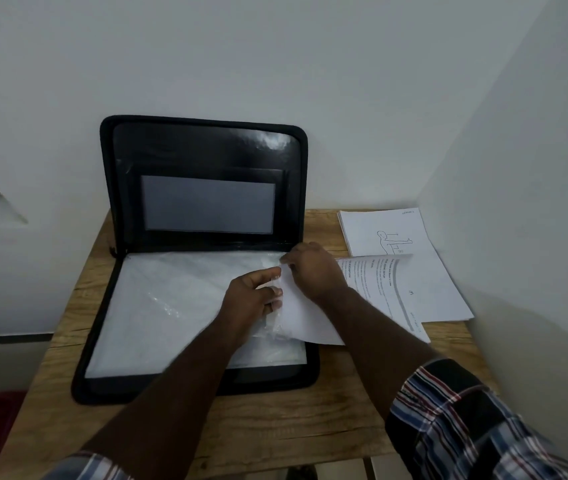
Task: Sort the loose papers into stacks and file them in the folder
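Observation:
A black zip folder [203,147] lies open on the wooden table [275,420], its lid propped against the wall. Clear plastic sleeves [171,299] fill its lower half. My left hand [251,299] pinches the right edge of the top sleeve and lifts it. My right hand [313,271] grips a set of printed sheets [310,320] at their left edge, right at the sleeve's opening. The rest of those sheets trails to the right over the folder's rim.
A stack of white papers [400,237] with a line drawing of a figure lies at the table's far right, next to the side wall. Another white sheet [445,292] lies under the held sheets. The table's front strip shows bare wood.

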